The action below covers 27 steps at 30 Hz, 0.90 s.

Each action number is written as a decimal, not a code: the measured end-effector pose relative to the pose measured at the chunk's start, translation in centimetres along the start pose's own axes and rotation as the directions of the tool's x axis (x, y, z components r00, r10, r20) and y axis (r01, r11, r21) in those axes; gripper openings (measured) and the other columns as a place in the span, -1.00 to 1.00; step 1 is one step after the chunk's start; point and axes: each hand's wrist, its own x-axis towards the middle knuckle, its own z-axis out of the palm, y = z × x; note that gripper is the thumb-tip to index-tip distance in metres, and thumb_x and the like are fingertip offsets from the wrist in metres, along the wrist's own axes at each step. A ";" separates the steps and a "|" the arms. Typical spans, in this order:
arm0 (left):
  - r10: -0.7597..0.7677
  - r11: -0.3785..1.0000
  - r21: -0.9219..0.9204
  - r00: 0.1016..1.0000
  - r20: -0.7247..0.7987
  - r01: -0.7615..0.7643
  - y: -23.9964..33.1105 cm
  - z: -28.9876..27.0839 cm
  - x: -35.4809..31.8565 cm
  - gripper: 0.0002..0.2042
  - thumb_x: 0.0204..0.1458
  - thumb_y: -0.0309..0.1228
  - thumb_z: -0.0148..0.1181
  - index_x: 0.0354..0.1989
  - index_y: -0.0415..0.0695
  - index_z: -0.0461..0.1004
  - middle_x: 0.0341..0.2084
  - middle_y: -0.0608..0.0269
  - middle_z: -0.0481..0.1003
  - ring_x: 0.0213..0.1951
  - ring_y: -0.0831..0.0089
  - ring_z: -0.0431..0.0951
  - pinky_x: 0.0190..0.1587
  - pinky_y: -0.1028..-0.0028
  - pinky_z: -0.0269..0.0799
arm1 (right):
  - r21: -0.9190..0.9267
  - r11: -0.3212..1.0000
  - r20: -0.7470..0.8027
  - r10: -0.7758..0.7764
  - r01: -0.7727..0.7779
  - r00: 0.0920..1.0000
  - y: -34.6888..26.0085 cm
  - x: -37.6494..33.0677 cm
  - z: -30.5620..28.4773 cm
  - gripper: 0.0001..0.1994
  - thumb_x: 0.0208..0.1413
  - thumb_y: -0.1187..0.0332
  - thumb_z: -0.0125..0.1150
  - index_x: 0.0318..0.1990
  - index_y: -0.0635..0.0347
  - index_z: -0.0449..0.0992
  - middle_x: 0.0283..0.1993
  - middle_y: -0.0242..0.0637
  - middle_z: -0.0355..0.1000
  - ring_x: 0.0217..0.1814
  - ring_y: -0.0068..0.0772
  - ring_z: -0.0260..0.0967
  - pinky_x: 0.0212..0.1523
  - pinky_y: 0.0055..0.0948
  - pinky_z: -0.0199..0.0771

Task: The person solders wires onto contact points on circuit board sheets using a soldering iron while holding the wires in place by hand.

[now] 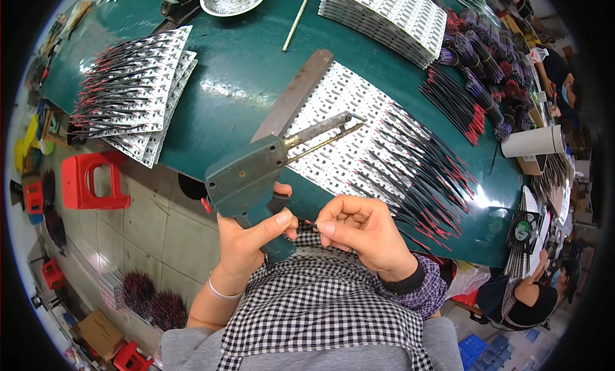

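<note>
Left hand [246,239]: grip closed round a soldering gun [246,179]. Right hand [365,233]: grip pinching a red-tipped wire [310,223] before the desk [224,115] edge. Advisable: hold the wire steady, gun's metal end [330,125] angled clear of both hands.

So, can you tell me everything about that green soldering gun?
The soldering gun is pistol-shaped, with a dull dark green, plastic-looking body, a red piece at the back and a discoloured metal barrel above a thin brassy tube. The left hand grips its handle. Its nose points up and right in the picture, over the white circuit-board panel.
</note>
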 end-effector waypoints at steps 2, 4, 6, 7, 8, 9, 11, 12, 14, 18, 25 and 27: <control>0.011 1.000 0.025 1.000 0.006 -0.011 0.1 0.4 -0.1 -0.60 -0.01 -0.70 0.28 0.05 -0.37 0.39 -0.10 0.00 0.51 -0.37 0.35 0.62 -0.36 0.42 0.63 | 0.091 0.996 0.001 0.022 -0.022 1.000 0.1 0.2 0.0 -0.90 0.22 0.43 0.24 -0.22 0.30 0.56 -0.42 -0.40 0.50 -0.48 -0.78 0.27 -0.47 -0.73 0.21; 0.021 0.998 0.051 1.000 0.009 -0.021 0.0 0.6 -0.1 -0.60 0.00 -0.69 0.29 0.04 -0.37 0.39 -0.10 0.00 0.51 -0.36 0.37 0.62 -0.34 0.42 0.64 | 0.128 0.991 0.003 0.038 -0.038 0.999 0.2 0.3 -0.2 -0.90 0.22 0.44 0.24 -0.22 0.30 0.56 -0.42 -0.39 0.50 -0.50 -0.77 0.25 -0.47 -0.73 0.20; 0.068 0.991 0.111 0.997 0.034 -0.072 -0.1 0.8 0.0 -0.60 0.00 -0.69 0.32 0.05 -0.38 0.40 -0.08 0.01 0.51 -0.33 0.38 0.63 -0.31 0.42 0.64 | 0.165 0.985 0.006 0.055 -0.055 0.998 0.4 0.4 -0.3 -0.90 0.22 0.44 0.24 -0.22 0.30 0.56 -0.42 -0.39 0.50 -0.51 -0.77 0.24 -0.47 -0.73 0.20; 0.069 0.991 0.113 0.997 0.034 -0.072 -0.3 0.8 0.0 -0.60 0.00 -0.69 0.32 0.05 -0.38 0.40 -0.08 0.01 0.51 -0.33 0.38 0.63 -0.31 0.42 0.64 | 0.191 0.980 0.012 0.054 -0.055 0.998 0.5 0.4 -0.4 -0.90 0.21 0.44 0.24 -0.22 0.30 0.56 -0.41 -0.38 0.50 -0.51 -0.77 0.24 -0.47 -0.74 0.19; 0.084 0.987 0.130 0.995 0.061 -0.091 -0.4 0.7 0.1 -0.58 0.00 -0.69 0.32 0.07 -0.37 0.39 -0.07 0.01 0.51 -0.32 0.39 0.63 -0.29 0.41 0.64 | 0.217 0.975 0.017 0.053 -0.056 0.998 0.5 0.4 -0.5 -0.90 0.21 0.44 0.24 -0.22 0.30 0.56 -0.41 -0.37 0.50 -0.51 -0.77 0.24 -0.48 -0.74 0.19; 0.098 0.983 0.146 0.991 0.088 -0.111 -0.5 0.7 0.1 -0.57 0.01 -0.70 0.32 0.08 -0.37 0.38 -0.06 0.02 0.51 -0.30 0.39 0.63 -0.27 0.41 0.64 | 0.218 0.974 0.018 0.053 -0.056 0.998 0.5 0.4 -0.5 -0.90 0.21 0.44 0.24 -0.22 0.30 0.56 -0.41 -0.37 0.50 -0.51 -0.77 0.24 -0.48 -0.74 0.19; 0.099 0.982 0.153 0.991 0.089 -0.112 -0.6 0.9 0.1 -0.56 0.01 -0.70 0.32 0.09 -0.37 0.38 -0.05 0.02 0.51 -0.30 0.39 0.63 -0.26 0.42 0.64 | 0.205 0.977 0.018 0.054 -0.057 0.998 0.5 0.4 -0.4 -0.90 0.21 0.44 0.24 -0.22 0.31 0.56 -0.41 -0.36 0.50 -0.50 -0.77 0.24 -0.48 -0.74 0.19; 0.099 0.981 0.158 0.991 0.090 -0.112 -0.6 0.9 0.1 -0.56 0.01 -0.70 0.32 0.09 -0.38 0.38 -0.05 0.02 0.50 -0.29 0.39 0.63 -0.25 0.42 0.64 | 0.206 0.977 0.018 0.054 -0.057 0.998 0.5 0.3 -0.4 -0.90 0.21 0.44 0.24 -0.22 0.31 0.56 -0.41 -0.36 0.50 -0.50 -0.77 0.24 -0.48 -0.74 0.19; 0.096 0.980 0.164 0.991 0.090 -0.110 -0.7 1.0 0.1 -0.56 0.00 -0.71 0.32 0.09 -0.37 0.37 -0.05 0.02 0.50 -0.30 0.39 0.63 -0.24 0.41 0.63 | 0.175 0.983 0.003 0.054 -0.054 0.999 0.6 0.3 -0.5 -0.90 0.21 0.45 0.24 -0.22 0.31 0.56 -0.41 -0.36 0.51 -0.51 -0.77 0.24 -0.47 -0.74 0.22; 0.071 0.989 0.124 0.992 0.106 -0.084 -0.7 0.9 0.1 -0.54 -0.02 -0.74 0.29 0.10 -0.37 0.36 -0.07 0.03 0.50 -0.29 0.40 0.62 -0.24 0.41 0.61 | 0.115 0.993 -0.003 0.037 -0.036 0.999 0.7 0.1 -0.2 -0.90 0.22 0.44 0.24 -0.23 0.31 0.56 -0.41 -0.36 0.51 -0.50 -0.76 0.24 -0.45 -0.72 0.25; 0.150 0.988 0.033 0.989 0.019 -0.150 -1.8 1.3 -0.8 -0.57 -0.01 -0.76 0.21 0.08 -0.36 0.37 -0.13 0.07 0.50 -0.27 0.40 0.61 -0.27 0.43 0.56 | 0.334 0.937 -0.016 -0.105 0.104 0.994 2.5 0.0 1.2 -0.88 0.27 0.41 0.21 -0.16 0.30 0.52 -0.30 -0.36 0.50 -0.37 -0.72 0.32 -0.34 -0.69 0.33; 0.133 0.991 -0.038 0.991 0.025 -0.132 -1.9 1.2 -0.9 -0.59 0.00 -0.73 0.21 0.07 -0.36 0.38 -0.14 0.07 0.49 -0.28 0.39 0.60 -0.28 0.41 0.56 | 0.376 0.921 -0.019 -0.107 0.107 0.994 2.5 0.1 1.5 -0.88 0.28 0.43 0.20 -0.15 0.31 0.51 -0.28 -0.36 0.50 -0.35 -0.70 0.35 -0.33 -0.66 0.36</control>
